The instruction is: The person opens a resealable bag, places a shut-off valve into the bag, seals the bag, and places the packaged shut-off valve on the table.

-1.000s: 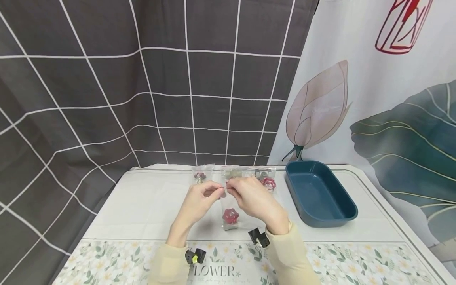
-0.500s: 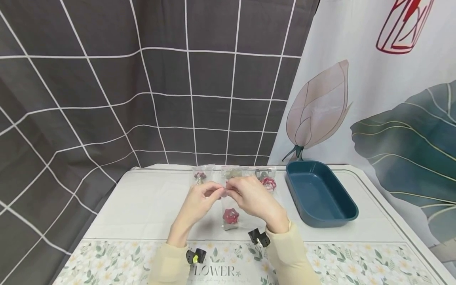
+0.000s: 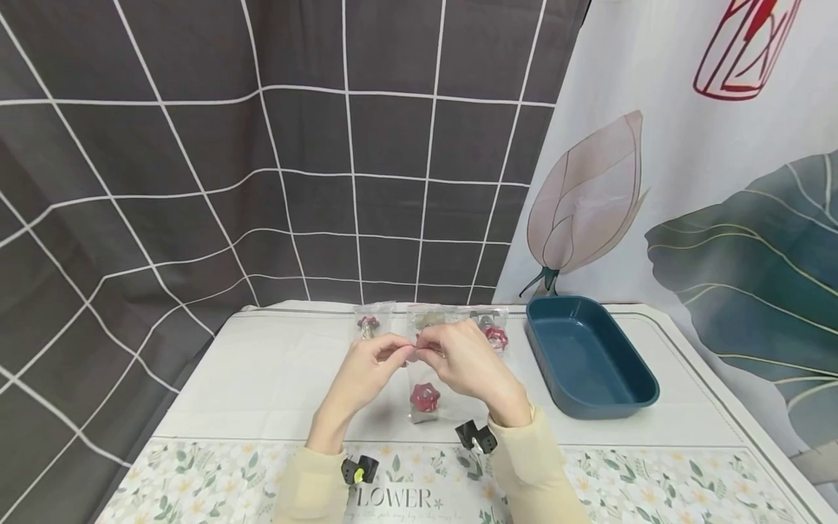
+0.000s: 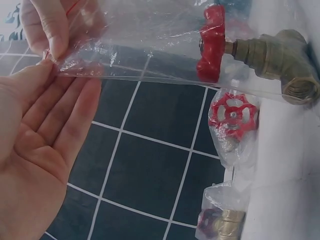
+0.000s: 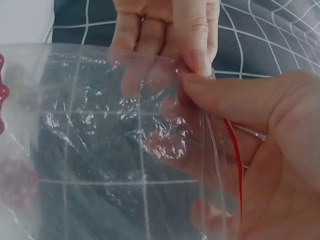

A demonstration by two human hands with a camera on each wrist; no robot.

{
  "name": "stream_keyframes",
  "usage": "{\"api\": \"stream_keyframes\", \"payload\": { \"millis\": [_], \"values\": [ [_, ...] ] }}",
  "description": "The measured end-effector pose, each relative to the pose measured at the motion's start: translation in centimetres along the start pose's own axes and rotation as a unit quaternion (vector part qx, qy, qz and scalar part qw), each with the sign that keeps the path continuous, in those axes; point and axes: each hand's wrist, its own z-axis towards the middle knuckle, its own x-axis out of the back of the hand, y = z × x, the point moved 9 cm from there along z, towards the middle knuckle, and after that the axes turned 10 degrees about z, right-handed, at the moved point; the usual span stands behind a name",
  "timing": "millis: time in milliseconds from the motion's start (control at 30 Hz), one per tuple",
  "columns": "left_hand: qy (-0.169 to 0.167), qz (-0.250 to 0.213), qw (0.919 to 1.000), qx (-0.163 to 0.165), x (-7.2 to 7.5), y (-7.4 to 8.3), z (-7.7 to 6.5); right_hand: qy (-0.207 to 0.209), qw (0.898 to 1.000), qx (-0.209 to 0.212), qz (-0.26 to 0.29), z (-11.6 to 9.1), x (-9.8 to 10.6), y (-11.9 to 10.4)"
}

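A clear zip bag point(image 4: 145, 50) with a red seal line hangs between my hands. Inside it is a brass valve point(image 4: 270, 55) with a red handwheel point(image 4: 212, 45); its lower end is at the white tabletop. My left hand point(image 3: 366, 371) pinches one top corner of the bag between thumb and index finger, the other fingers extended. Right beside it, my right hand point(image 3: 468, 364) pinches the same top edge, thumb in front. The fingertips of both hands nearly meet. Whether the seal is parted at the corner cannot be made out.
Behind the hands lie more bagged valves: one with a dark red wheel point(image 3: 368, 324) at the left, another with a red wheel point(image 3: 495, 338) at the right. A blue rectangular tray point(image 3: 644, 397) stands on the right. A floral mat point(image 3: 216, 473) covers the table's front.
My right fingertips have shifted slightly along the bag's edge, closer to the left ones. The left hand and the bagged valve stay nearly still.
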Motion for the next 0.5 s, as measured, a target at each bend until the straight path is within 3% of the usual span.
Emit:
{"api": "stream_keyframes", "payload": {
  "millis": [267, 500],
  "values": [
    [0.018, 0.017, 0.9996, 0.015, 0.0, 0.1, 0.0, -0.012, 0.999, -0.029, 0.008, -0.2, 0.2, 0.7],
    [0.011, 0.011, 0.9998, -0.014, -0.1, 0.0, 0.0, -0.039, 0.996, -0.041, 0.065, -0.4, 0.2, 1.3]
  ]
}}
